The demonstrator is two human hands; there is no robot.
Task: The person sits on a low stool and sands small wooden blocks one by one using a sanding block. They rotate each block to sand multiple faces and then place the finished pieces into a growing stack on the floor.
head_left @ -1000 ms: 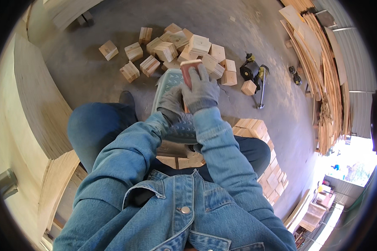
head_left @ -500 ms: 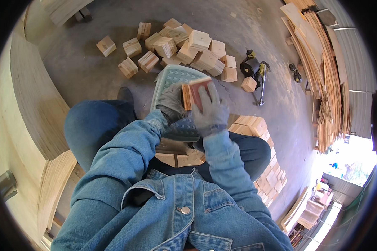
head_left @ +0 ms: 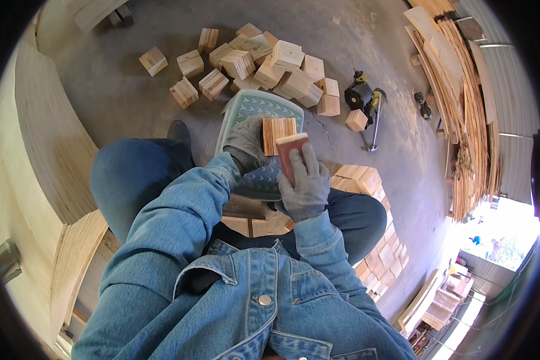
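My left hand [head_left: 246, 144], in a grey work glove, is closed on the side of a striped laminated wood block [head_left: 278, 133] above a pale teal plastic stool [head_left: 232, 114]. In my gloved right hand [head_left: 306, 191] is a sanding block [head_left: 291, 155] with a reddish-brown face and a pale edge, pinched between thumb and fingers. The sanding block's upper end lies over the lower right corner of the wood block. Whether the two touch there, I cannot tell.
Beyond the stool lies a loose heap of wood blocks [head_left: 264, 60]. A black and yellow power tool [head_left: 359, 93] and a metal-handled tool [head_left: 376, 123] are to its right. More blocks [head_left: 381, 264] are stacked by my right leg. Boards [head_left: 459, 120] lean along the right wall; curved plywood [head_left: 51, 138] stands left.
My right hand has drawn the sanding block down and toward me, uncovering the wood block's striped face. My left hand keeps its hold in nearly the same place.
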